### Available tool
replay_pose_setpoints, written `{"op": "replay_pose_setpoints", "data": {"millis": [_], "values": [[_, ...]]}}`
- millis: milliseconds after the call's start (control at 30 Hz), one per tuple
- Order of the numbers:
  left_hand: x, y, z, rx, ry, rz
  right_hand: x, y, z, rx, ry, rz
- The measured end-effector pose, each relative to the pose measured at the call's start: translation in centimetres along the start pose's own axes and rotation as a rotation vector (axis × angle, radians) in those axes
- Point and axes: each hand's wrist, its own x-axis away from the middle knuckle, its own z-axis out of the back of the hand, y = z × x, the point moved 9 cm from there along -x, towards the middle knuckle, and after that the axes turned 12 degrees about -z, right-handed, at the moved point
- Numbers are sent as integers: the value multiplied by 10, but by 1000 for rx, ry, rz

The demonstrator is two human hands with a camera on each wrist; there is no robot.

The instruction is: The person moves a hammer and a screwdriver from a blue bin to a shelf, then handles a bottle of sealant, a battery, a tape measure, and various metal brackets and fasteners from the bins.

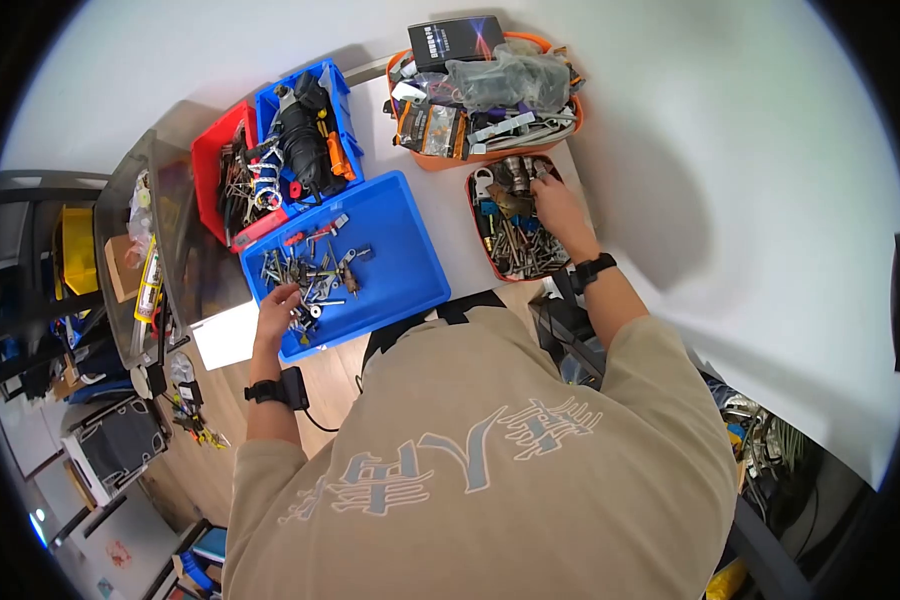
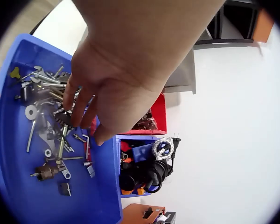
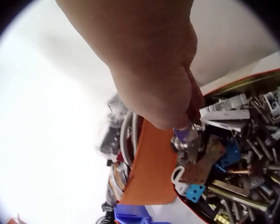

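Note:
In the head view the left hand (image 1: 278,312) hangs over the left part of a shallow blue tray (image 1: 410,250), above a pile of bolts, wrenches and small metal parts. Its fingers are loosely bent in the left wrist view, where the hand (image 2: 102,88) covers part of the pile; no held object shows. The right hand (image 1: 562,212) reaches into the far end of a red-rimmed box (image 1: 497,274) full of screws and fittings. From the right wrist, the hand's (image 3: 158,88) fingertips are mostly hidden beside metal pieces (image 3: 189,144), so a grip is unclear.
Behind the box stands an orange bin (image 1: 440,162) with packets and a black carton (image 1: 457,42). A blue bin (image 1: 340,82) with a black tool and a red bin (image 1: 206,170) stand behind the tray. A grey translucent container (image 1: 175,250) lies left.

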Motion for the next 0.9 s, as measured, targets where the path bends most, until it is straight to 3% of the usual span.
{"op": "replay_pose_setpoints", "data": {"millis": [167, 233, 300, 400, 467, 500, 567, 600, 667, 733, 800, 867, 900], "values": [[-21, -33, 16, -383, 180, -192, 5, -2, -30, 62, -47, 18], [-17, -39, 8, -571, 138, -78, 3, -18, -25, 49, -80, 32], [-16, -56, 2, -498, 109, -46, 6, -36, 0, 32, -43, -9], [-7, -56, -3, -473, 127, -13, 10, -111, 24, -93, -50, 120], [-4, -48, -15, -510, 127, -14, 20, -172, 4, -169, -207, 274], [-4, -37, -21, -590, 153, -129, 26, -204, -16, -286, -333, 355], [0, -10, -39, -696, 157, -288, 45, -264, -49, -223, -466, 394], [1, -3, -44, -692, 157, -286, 53, -287, -69, -153, -485, 422], [1, 27, -65, -800, 98, -543, 63, -318, -110, -80, -505, 451], [-13, 28, -70, -875, 89, -568, 74, -344, -146, 36, -592, 484], [-22, 26, -69, -948, 73, -589, 76, -354, -172, 103, -678, 381], [-31, 24, -74, -1093, -68, -594, 71, -338, -206, 29, -779, 17], [-37, 23, -76, -1103, -81, -619, 70, -341, -209, 30, -779, 13]]}}
